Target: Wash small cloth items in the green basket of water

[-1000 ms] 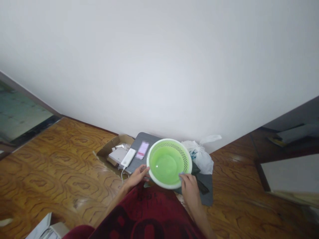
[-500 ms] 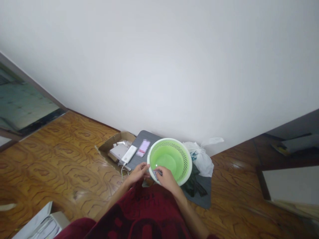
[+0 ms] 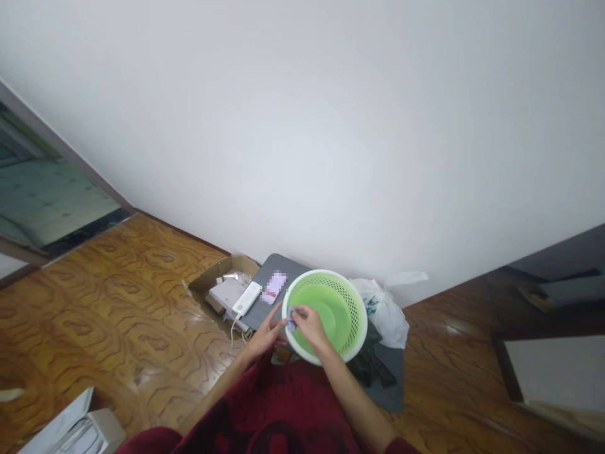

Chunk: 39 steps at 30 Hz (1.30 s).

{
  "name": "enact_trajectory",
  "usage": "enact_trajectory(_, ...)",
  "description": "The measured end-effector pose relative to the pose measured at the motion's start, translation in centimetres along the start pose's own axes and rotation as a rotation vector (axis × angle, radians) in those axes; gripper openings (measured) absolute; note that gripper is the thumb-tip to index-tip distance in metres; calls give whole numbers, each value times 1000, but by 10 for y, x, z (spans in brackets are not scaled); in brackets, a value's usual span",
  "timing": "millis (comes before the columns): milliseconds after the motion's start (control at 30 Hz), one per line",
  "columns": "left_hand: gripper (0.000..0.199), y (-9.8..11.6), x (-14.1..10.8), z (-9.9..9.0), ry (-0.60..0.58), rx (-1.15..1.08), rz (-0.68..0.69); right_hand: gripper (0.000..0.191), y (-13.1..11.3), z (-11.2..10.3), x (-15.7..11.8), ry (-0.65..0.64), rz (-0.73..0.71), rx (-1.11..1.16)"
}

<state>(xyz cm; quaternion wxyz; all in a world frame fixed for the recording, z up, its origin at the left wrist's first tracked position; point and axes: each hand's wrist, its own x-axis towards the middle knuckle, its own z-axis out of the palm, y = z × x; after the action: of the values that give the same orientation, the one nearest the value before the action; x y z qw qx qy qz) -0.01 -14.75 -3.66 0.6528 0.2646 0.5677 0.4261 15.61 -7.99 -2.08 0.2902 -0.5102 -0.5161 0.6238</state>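
Note:
A round green basket (image 3: 326, 299) with a white rim and latticed sides stands on a small dark grey table (image 3: 295, 261). My right hand (image 3: 307, 325) reaches over the near left part of the rim and pinches a small grey-blue cloth (image 3: 292, 319) against the inside of the basket. At the outer left side of the same rim is my left hand (image 3: 268, 333), its thumb and forefinger spread around the edge. Its lower fingers are partly hidden. Left of the basket lie a pink-lilac phone (image 3: 274, 289) and a white power bank (image 3: 246, 299) with a cable.
An open cardboard box (image 3: 203, 284) with packages stands left of the table. A white plastic bag (image 3: 387, 318) and a dark bag (image 3: 371, 359) sit right of the basket. Behind is a white wall (image 3: 302, 139). Another open box (image 3: 89, 432) is at the lower left.
My right hand has moved slightly up and left along the rim, and more of the cloth shows. My left forefinger now stretches up beside the rim. The whole view has shifted slightly.

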Motion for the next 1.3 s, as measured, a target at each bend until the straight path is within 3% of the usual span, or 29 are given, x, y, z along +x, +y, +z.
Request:
enact_trajectory(167, 110, 3, -1, 0, 0, 44, 15, 23, -23, 13, 28, 206, -198, -139)
enact_trajectory(400, 105, -9, 10, 1, 49, 14, 33, 27, -38, 17, 41, -106, -589, -763)
enact_trajectory(533, 87, -11, 11, 3, 34, 49, 67, 32, -46, -11, 67, 4, -630, -1057)
enact_trajectory(667, 92, -9, 9, 4, 36, 63, 72, 37, -51, -39, 83, 71, -547, -1163)
enact_trajectory(800, 103, -7, 10, 2, 13, 56, 59, 35, -42, -30, 70, -121, -666, -1195)
enact_trajectory(867, 95, -7, 11, 1, -10, 56, 63, 32, -39, -23, 64, -193, -745, -1243)
enact_trajectory(933, 83, -6, 12, 0, -29, 64, 73, 32, -40, -26, 66, -179, -766, -1295)
enact_trajectory(1000, 76, -5, 12, 1, -43, 78, 77, 36, -44, -41, 75, -94, -719, -1318)
enact_trajectory(1133, 71, -3, 11, 3, -44, 95, 73, 39, -54, -91, 91, 100, -515, -1286)
enact_trajectory(1300, 68, -4, 10, 2, -49, 78, 61, 35, -43, -146, 72, 235, -409, -1290)
